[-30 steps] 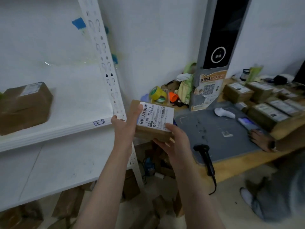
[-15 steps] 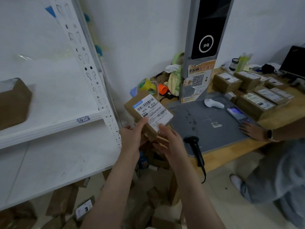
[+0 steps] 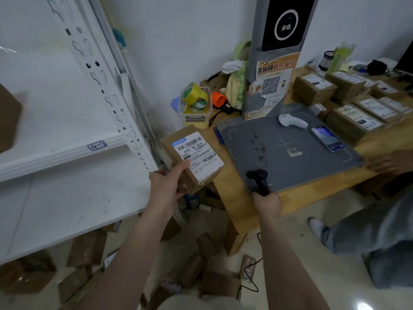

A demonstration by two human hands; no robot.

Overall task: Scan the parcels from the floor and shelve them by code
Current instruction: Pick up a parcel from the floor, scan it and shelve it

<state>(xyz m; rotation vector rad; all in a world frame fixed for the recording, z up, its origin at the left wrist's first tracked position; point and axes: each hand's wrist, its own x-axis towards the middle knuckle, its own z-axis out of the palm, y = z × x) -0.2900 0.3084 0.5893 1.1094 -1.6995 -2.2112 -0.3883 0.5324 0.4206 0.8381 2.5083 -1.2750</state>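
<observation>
My left hand (image 3: 166, 186) grips a small brown parcel (image 3: 178, 142) by its near end, its white barcode label facing up, between the shelf post and the table. My right hand (image 3: 267, 203) grips the handle of a black handheld scanner (image 3: 258, 179) at the table's front edge, its head resting over the grey pad (image 3: 288, 151). A white metal shelf (image 3: 67, 151) stands at the left, its edge marked "4-2". Several brown parcels (image 3: 87, 251) lie on the floor under the shelf and around my legs.
The wooden table (image 3: 237, 198) carries a tall grey kiosk (image 3: 274, 63), a white scanner (image 3: 291, 121), a phone (image 3: 327, 138), a tub of tape rolls (image 3: 196, 101) and several labelled boxes (image 3: 353, 117). Another person's hand (image 3: 388, 163) and legs are at the right. The scanner cable (image 3: 252, 274) trails to the floor.
My right hand left the parcel and took hold of the black scanner on the table. My left hand alone now holds the parcel. The view swung right and down.
</observation>
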